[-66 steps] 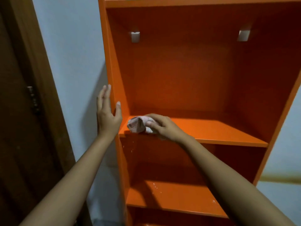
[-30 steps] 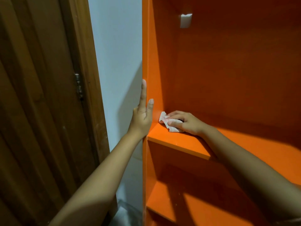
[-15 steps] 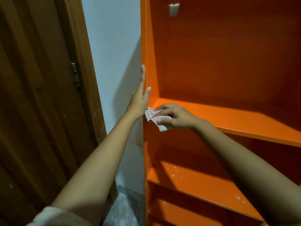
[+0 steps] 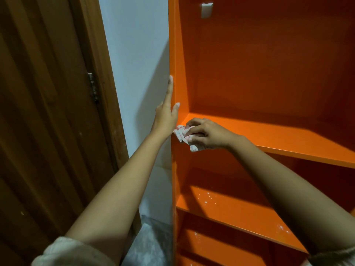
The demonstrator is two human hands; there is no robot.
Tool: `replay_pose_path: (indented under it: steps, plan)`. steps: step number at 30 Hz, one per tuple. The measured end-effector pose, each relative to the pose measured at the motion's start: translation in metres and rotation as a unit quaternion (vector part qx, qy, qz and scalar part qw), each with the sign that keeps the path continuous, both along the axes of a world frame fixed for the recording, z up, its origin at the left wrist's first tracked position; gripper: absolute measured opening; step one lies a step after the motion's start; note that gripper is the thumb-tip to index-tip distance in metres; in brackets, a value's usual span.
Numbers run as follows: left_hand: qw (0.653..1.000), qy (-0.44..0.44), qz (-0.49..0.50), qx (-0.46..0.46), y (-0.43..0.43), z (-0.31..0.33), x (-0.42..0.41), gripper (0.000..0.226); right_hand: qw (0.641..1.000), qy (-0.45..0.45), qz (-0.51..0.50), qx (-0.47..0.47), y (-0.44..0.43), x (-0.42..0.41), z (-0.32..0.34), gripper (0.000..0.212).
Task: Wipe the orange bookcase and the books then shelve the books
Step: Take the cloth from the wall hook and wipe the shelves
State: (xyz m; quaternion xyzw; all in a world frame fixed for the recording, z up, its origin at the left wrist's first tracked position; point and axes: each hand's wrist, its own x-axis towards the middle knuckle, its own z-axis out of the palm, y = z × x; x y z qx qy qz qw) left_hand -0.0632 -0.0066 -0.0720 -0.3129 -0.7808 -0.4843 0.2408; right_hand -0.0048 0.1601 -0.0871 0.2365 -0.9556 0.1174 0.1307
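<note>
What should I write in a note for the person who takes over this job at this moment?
The left hand is open, with straight fingers pressed on the outer left side of the bookcase.
The right hand grips the crumpled cloth at the front left corner of the upper shelf.
Done: the upper shelf looks free of specks.
Left: the lower shelf shows white specks, so it likely needs wiping. No books are in view; wiping and shelving them remains.
</note>
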Motion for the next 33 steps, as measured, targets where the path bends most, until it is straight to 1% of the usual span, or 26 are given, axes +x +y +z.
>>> replay_pose_path:
  steps: [3, 5, 6, 8, 11, 13, 17, 21, 24, 27, 29, 31, 33]
  plan:
    - [0.993, 0.027, 0.070, 0.086, 0.010, -0.003, 0.016, 0.063, 1.000, -0.002, -0.025, 0.000, 0.016, 0.017, -0.002, 0.025]
    - [0.984, 0.058, 0.098, 0.138, 0.018, -0.010, 0.027, 0.051, 0.999, -0.001, -0.049, -0.003, 0.028, 0.033, -0.002, 0.028]
    - [0.981, 0.075, 0.103, 0.147, 0.023, -0.015, 0.031, 0.044, 0.998, 0.000, -0.063, -0.006, 0.034, 0.041, -0.003, 0.028]
    - [0.983, 0.092, 0.088, 0.133, 0.035, -0.025, 0.039, 0.034, 0.996, 0.010, -0.085, -0.002, 0.046, 0.057, -0.004, 0.028]
    - [0.998, 0.032, 0.011, 0.059, 0.055, -0.035, 0.047, 0.022, 0.992, 0.025, -0.120, 0.014, 0.063, 0.079, -0.005, 0.032]
    - [1.000, -0.001, -0.028, 0.007, 0.069, -0.041, 0.050, 0.017, 0.990, 0.025, -0.141, 0.018, 0.074, 0.093, -0.006, 0.033]
    - [0.996, -0.022, -0.077, -0.047, 0.092, -0.046, 0.056, 0.016, 0.983, 0.027, -0.184, 0.010, 0.097, 0.127, -0.006, 0.031]
    - [0.993, -0.008, -0.076, -0.088, 0.109, -0.050, 0.063, 0.020, 0.970, 0.057, -0.235, 0.000, 0.118, 0.162, -0.010, 0.025]
    - [0.992, 0.006, -0.085, -0.089, 0.117, -0.051, 0.073, 0.021, 0.960, 0.079, -0.270, -0.007, 0.132, 0.185, -0.014, 0.025]
    - [0.991, 0.021, -0.110, -0.071, 0.121, -0.055, 0.084, 0.020, 0.944, 0.117, -0.309, -0.022, 0.142, 0.203, -0.025, 0.025]
    - [0.990, 0.042, -0.127, -0.042, 0.122, -0.061, 0.093, 0.017, 0.924, 0.167, -0.342, -0.047, 0.145, 0.213, -0.037, 0.025]
    - [0.988, 0.084, -0.127, 0.005, 0.123, -0.071, 0.103, 0.012, 0.900, 0.221, -0.368, -0.076, 0.144, 0.220, -0.052, 0.024]
    - [0.985, 0.110, -0.118, 0.052, 0.123, -0.088, 0.112, 0.008, 0.879, 0.252, -0.390, -0.105, 0.139, 0.224, -0.073, 0.029]
